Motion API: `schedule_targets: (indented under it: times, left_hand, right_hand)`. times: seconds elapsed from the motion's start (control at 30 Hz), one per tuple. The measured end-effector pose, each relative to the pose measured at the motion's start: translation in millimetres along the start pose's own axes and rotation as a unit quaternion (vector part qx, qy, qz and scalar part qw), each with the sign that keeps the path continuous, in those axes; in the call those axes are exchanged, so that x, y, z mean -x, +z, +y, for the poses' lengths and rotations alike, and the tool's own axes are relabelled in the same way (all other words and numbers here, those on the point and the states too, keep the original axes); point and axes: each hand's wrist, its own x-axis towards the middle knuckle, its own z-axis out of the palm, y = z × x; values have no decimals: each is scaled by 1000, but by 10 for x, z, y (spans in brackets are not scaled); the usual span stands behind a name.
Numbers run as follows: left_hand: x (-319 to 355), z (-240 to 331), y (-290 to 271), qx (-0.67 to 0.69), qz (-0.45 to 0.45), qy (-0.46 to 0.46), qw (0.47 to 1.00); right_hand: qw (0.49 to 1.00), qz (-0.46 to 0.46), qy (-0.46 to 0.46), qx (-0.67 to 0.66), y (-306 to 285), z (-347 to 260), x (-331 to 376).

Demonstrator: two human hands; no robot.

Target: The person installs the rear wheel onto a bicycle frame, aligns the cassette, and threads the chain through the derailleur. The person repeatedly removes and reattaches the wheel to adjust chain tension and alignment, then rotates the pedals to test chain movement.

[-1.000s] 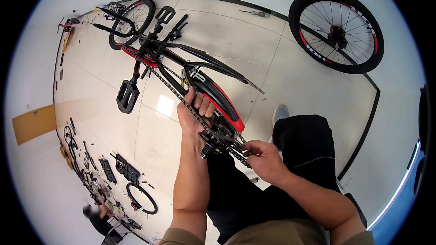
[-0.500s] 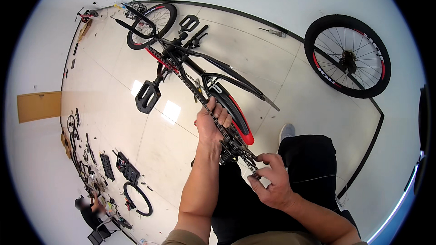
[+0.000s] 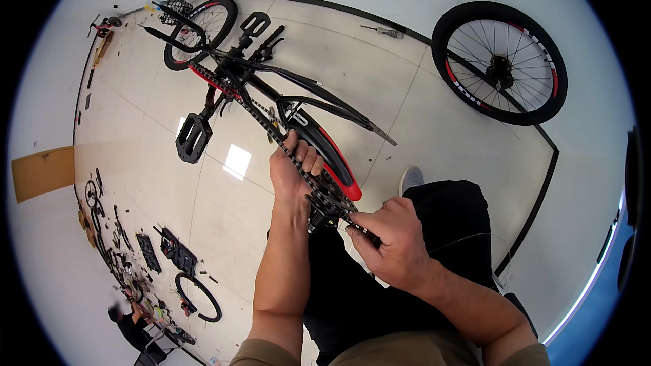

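An upside-down black bicycle frame (image 3: 268,86) stands on the floor before me with its rear end toward me. My left hand (image 3: 291,166) is closed round the frame's stay, where the bicycle chain (image 3: 281,142) runs past the fingers. Against my right hand (image 3: 392,240) lies the rear derailleur (image 3: 324,211); thumb and fingers pinch the lower end of its cage, and the fingers partly cover it. A black and red mudguard (image 3: 330,156) sits just right of my left hand. The near pedal (image 3: 194,137) sticks out to the left.
A loose rear wheel (image 3: 500,71) with its sprockets leans on the wall at right. A screwdriver-like tool (image 3: 384,31) lies by the far wall. Toolboxes (image 3: 178,252), a tyre (image 3: 199,297) and many parts cover the left floor, near a seated person (image 3: 134,331).
My right hand has turned and closed further over the derailleur cage, its back now facing up. The left hand keeps its hold. The whole view has shifted slightly.
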Motion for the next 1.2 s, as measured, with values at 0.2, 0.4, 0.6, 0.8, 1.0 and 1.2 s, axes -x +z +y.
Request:
schedule_targets:
  times: [0.2,0.4,0.6,0.8,1.0,1.2]
  left_hand:
    - [8,10,21,-4,15,7,1000]
    - [-20,-17,3,-7,30,4,1000]
    - [-40,-17,-57,3,1,9,1000]
    - [-48,-1,-10,-22,34,26,999]
    - [-88,2,-122,-16,0,11,1000]
    - [-54,-21,-16,-10,39,11,999]
  right_hand:
    - [998,35,-31,-48,71,37,1]
    - [997,61,-45,23,178,-27,-40]
    - [997,61,-53,-18,177,-32,-20]
    - [995,50,-19,-90,117,-93,99]
    - [994,68,-39,-69,153,-139,45]
    - [997,58,29,-35,148,-215,15]
